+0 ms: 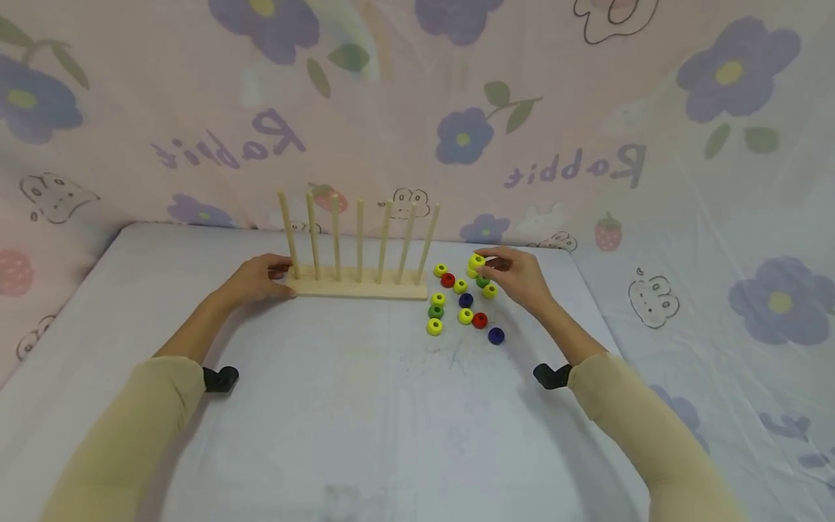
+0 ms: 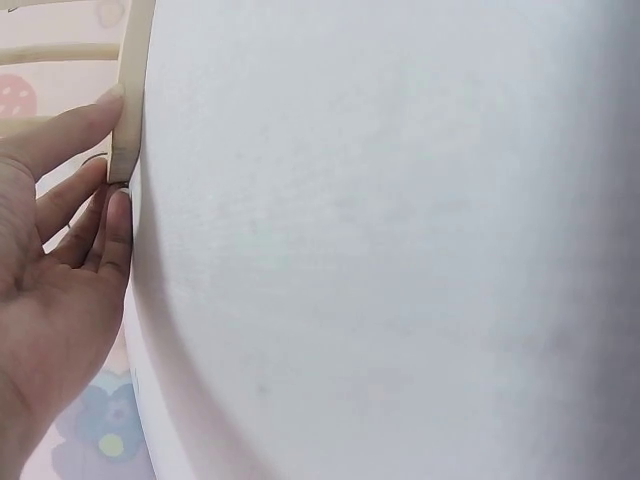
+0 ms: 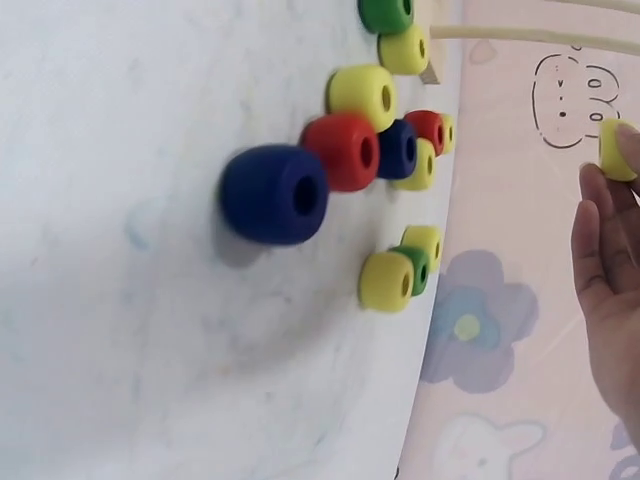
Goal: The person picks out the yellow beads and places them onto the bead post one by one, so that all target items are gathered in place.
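A wooden peg rack [image 1: 359, 291], with several upright pegs in a row on a flat base, stands toward the back of the table. My left hand [image 1: 256, 279] holds the left end of its base; in the left wrist view the thumb [image 2: 95, 118] lies against the wood and the other fingers are at the end. To the right of the rack, my right hand [image 1: 522, 279] pinches a yellow bead [image 1: 478, 259] between thumb and fingers. The right wrist view shows this yellow bead [image 3: 614, 152] raised off the table. Below it lie loose beads in yellow, red, green and blue.
A dark blue bead [image 1: 496, 336] lies nearest me among the scattered beads, beside a red bead [image 1: 479, 320]. A green bead [image 1: 435, 312] sits between two yellow ones near the rack's right end. Patterned cloth [image 1: 391, 130] hangs behind the white tabletop [image 1: 339, 406].
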A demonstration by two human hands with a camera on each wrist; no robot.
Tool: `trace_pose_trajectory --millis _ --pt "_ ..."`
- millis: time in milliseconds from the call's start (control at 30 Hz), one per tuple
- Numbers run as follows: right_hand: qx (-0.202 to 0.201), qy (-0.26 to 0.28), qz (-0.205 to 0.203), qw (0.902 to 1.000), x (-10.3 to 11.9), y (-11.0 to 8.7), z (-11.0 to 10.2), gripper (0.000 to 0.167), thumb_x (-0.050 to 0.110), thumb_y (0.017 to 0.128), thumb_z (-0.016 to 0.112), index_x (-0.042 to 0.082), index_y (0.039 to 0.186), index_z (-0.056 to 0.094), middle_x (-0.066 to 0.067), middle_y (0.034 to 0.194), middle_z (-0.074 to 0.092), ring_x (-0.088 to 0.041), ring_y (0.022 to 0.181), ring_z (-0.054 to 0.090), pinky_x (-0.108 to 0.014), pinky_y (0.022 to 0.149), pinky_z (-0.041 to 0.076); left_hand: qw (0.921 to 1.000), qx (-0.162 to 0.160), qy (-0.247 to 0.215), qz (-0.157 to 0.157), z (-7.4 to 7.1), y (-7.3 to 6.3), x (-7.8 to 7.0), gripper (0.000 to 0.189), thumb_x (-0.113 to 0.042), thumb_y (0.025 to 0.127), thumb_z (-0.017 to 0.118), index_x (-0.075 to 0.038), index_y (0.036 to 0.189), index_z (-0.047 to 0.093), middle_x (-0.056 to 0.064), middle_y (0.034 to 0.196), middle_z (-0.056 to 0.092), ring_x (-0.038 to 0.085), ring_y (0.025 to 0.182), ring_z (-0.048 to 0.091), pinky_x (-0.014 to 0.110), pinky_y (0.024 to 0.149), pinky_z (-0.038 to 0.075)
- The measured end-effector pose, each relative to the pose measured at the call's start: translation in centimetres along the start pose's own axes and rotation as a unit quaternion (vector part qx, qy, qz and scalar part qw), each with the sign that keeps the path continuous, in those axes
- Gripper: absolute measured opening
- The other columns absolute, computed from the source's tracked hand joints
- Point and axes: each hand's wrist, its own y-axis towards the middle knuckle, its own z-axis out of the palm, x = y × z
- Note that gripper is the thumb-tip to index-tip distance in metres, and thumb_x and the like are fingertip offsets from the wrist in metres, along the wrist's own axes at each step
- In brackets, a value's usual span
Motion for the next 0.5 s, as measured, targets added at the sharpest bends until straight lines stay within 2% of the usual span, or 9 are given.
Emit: trace_pose_trajectory --millis 233,500 --pt "-0.007 0.026 0.001 0.9996 1.5 1.6 0.2 0.033 0.023 0.091 0.075 0.014 0.122 0.071 -0.005 0.107 0.072 -0.02 0.091 0.069 -0.022 0.075 0.058 1.0 -0.004 0.006 0.001 0.2 0.1 0.0 0.077 -0.012 0.084 0.079 0.011 0.145 0.038 0.033 0.145 0.04 0.048 0.131 0.044 0.055 0.112 0.036" --pt "-0.003 0.039 -0.044 0.9983 3.6 3.5 -0.5 0.031 0.016 0.09 0.075 0.01 0.121 0.071 -0.007 0.108 0.072 -0.02 0.091 0.07 -0.021 0.077 0.058 0.9999 -0.01 0.006 -0.003 0.2 0.0 0.0 0.077 -0.013 0.084 0.08 0.011 0.144 0.039 0.032 0.144 0.041 0.047 0.13 0.044 0.055 0.112 0.036"
